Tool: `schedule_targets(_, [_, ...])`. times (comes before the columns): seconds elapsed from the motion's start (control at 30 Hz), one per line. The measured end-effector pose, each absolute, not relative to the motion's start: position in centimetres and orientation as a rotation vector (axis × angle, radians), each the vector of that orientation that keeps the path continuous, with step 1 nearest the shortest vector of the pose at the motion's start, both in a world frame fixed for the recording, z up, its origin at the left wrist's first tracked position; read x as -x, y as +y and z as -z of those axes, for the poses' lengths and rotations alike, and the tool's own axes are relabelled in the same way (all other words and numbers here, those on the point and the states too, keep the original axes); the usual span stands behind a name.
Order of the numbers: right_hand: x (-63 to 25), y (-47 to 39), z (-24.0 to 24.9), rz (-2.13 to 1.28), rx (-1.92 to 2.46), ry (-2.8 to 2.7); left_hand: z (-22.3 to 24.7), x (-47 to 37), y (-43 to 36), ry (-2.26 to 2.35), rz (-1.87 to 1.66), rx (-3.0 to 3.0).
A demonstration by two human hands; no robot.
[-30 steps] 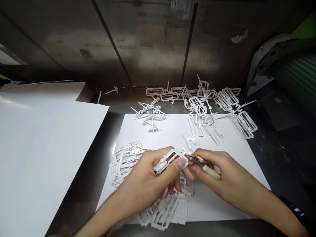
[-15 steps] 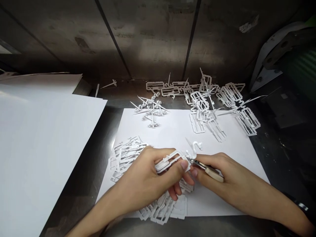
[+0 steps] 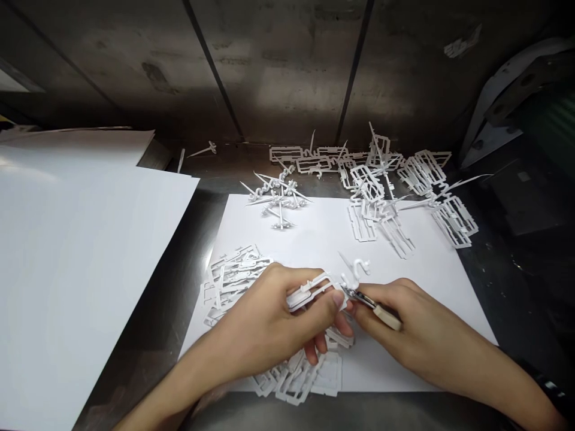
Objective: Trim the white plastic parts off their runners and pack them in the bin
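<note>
My left hand is closed on a white plastic frame, thumb on its near corner. In my right hand are small cutting pliers with cream handles, and their jaws meet the frame's right end. A curled white plastic sprue with a thin spike stands just above the jaws; whether it is still joined to the frame I cannot tell. Loose white frames lie left of my left hand, and more frames lie beneath it. All of this is over a white paper sheet.
Cut sprues with spikes lie at the sheet's back left. Frames still on sprues are heaped at the back right. A large stack of white sheets covers the left side. A metal wall rises behind the table.
The view has shifted slightly, so the whole scene sits a little to the right. Both hands keep their holds, and the pliers' jaws stay at the frame's end.
</note>
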State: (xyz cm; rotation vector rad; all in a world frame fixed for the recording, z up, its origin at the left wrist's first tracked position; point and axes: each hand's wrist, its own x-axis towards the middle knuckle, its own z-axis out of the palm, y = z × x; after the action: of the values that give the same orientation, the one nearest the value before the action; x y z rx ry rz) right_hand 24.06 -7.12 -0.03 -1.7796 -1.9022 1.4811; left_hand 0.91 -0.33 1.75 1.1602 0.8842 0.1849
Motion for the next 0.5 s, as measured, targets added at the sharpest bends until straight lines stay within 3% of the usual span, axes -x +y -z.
schedule_targets(0.27, [-24.2, -6.7, 1.1, -1.24, 1.914, -1.891, -1.5, -0.7, 0.2, 0.928, -0.146, -1.286])
schedule_targets(0.5, [-25.2, -5.8, 0.5, -1.24, 1.76, -1.93, -3.2, 1.2, 1.1, 0.872, -0.626, -1.296])
